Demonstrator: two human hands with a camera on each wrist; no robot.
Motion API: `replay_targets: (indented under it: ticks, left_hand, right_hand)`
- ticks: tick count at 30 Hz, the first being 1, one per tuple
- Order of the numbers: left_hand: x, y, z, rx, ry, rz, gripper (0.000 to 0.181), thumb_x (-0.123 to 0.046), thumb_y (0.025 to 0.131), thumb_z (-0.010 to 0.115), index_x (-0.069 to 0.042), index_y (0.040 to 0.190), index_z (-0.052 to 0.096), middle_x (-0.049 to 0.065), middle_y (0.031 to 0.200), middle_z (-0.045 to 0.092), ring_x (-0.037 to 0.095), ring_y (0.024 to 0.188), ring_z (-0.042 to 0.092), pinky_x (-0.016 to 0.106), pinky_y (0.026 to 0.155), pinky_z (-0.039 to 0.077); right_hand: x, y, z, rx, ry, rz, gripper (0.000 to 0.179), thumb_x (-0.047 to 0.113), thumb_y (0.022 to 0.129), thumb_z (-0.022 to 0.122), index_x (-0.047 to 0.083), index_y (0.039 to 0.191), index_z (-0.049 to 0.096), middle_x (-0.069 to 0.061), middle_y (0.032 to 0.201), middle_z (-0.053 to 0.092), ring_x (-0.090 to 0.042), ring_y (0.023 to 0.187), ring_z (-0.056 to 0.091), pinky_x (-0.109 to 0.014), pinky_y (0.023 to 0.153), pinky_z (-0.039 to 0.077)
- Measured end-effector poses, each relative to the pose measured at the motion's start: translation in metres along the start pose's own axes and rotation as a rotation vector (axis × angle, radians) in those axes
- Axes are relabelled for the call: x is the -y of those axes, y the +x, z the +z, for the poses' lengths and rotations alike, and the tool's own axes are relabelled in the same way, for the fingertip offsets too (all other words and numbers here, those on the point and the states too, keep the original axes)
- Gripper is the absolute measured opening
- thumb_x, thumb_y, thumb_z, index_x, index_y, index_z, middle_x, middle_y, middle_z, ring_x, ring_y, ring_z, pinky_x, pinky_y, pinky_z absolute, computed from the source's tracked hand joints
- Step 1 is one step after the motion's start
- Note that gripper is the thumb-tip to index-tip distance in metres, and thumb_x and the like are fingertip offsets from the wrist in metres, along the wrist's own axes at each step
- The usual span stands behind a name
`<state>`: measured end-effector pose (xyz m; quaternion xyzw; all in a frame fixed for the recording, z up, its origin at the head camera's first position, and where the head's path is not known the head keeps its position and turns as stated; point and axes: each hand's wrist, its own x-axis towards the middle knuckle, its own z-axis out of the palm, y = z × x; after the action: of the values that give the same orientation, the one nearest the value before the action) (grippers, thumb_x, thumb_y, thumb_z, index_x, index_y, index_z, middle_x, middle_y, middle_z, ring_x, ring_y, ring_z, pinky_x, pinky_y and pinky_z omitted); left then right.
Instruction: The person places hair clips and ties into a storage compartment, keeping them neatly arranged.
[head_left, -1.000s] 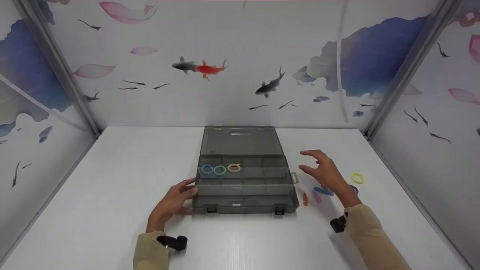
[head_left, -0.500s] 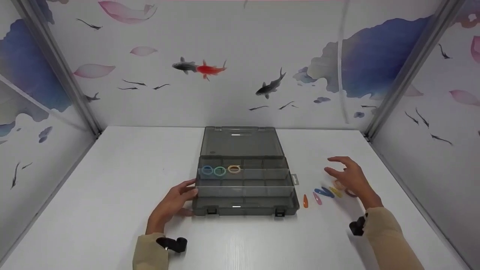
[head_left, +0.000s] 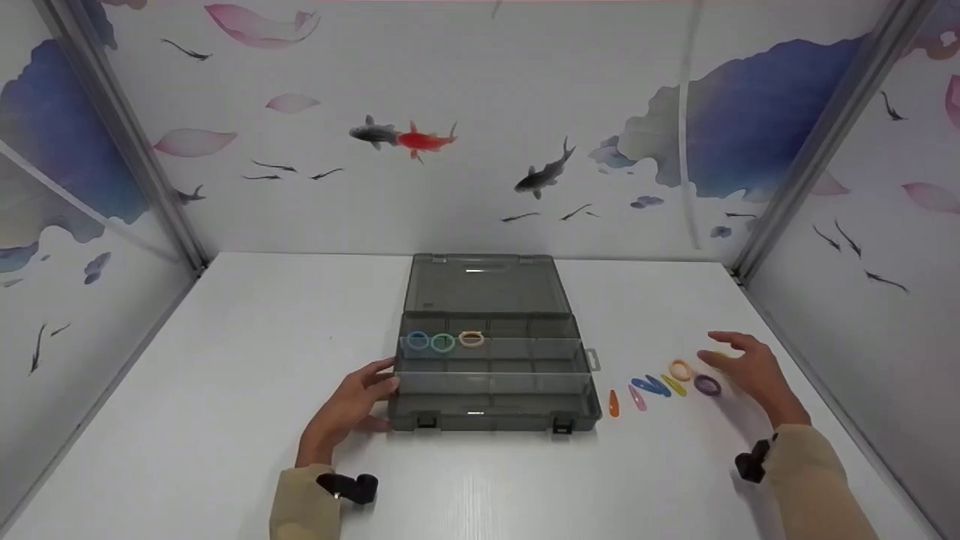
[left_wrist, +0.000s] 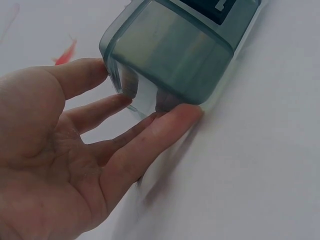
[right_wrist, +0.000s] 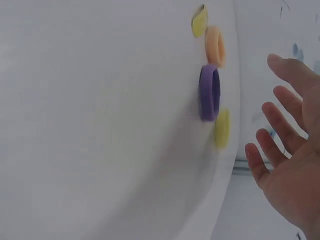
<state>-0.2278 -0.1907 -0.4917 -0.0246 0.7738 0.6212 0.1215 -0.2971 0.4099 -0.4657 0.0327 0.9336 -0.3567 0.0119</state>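
A dark translucent divider box [head_left: 491,421] lies with its lid laid back. My left hand [head_left: 349,405] rests against its left side, fingertips and thumb touching the wall near the front corner [left_wrist: 197,97]. My right hand [head_left: 757,371] hovers at the right with fingers spread and nothing between them, overlapping a yellow hair tie [right_wrist: 222,128] that it mostly hides in the head view. Just left of it lie a purple hair tie [head_left: 707,385] and a peach hair tie [head_left: 680,370]. Blue [head_left: 418,340], green [head_left: 442,343] and cream hair ties [head_left: 471,339] are in the box's back row.
Snap hair clips lie right of the box: orange [head_left: 613,403], pink [head_left: 637,398], blue [head_left: 651,385] and yellow [head_left: 673,385]. A hanging tab [head_left: 593,360] sticks out from the box's right side. Printed wall panels [head_left: 480,210] border the white table [head_left: 225,360].
My right hand has moved right and toward me, away from the box, uncovering the clips and the peach and purple hair ties. The left hand has stayed at the box.
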Motion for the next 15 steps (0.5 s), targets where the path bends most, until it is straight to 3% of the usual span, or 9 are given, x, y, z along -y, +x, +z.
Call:
replay_targets:
  ticks: [9,15]
  left_hand:
    - [0.000,-0.001,0.001,0.002,-0.008,0.002,0.057,-0.025,0.102,0.058,-0.014,0.155,0.038,0.022,0.155,0.043,0.043,0.138,0.048,0.047,0.082,0.061]
    - [0.000,-0.001,0.000,0.008,-0.007,0.009,0.058,-0.025,0.103,0.058,-0.014,0.155,0.037,0.022,0.155,0.043,0.043,0.138,0.048,0.048,0.084,0.060]
  right_hand:
    - [-0.033,-0.002,-0.011,0.078,0.093,0.194,0.098,0.066,0.090,0.060,0.002,0.157,0.026,-0.029,0.162,0.022,-0.051,0.147,0.022,-0.064,0.117,0.027]
    - [-0.036,0.000,-0.008,0.095,0.110,0.227,0.100,0.064,0.090,0.061,0.001,0.157,0.022,-0.030,0.162,0.019,-0.051,0.147,0.020,-0.064,0.118,0.024]
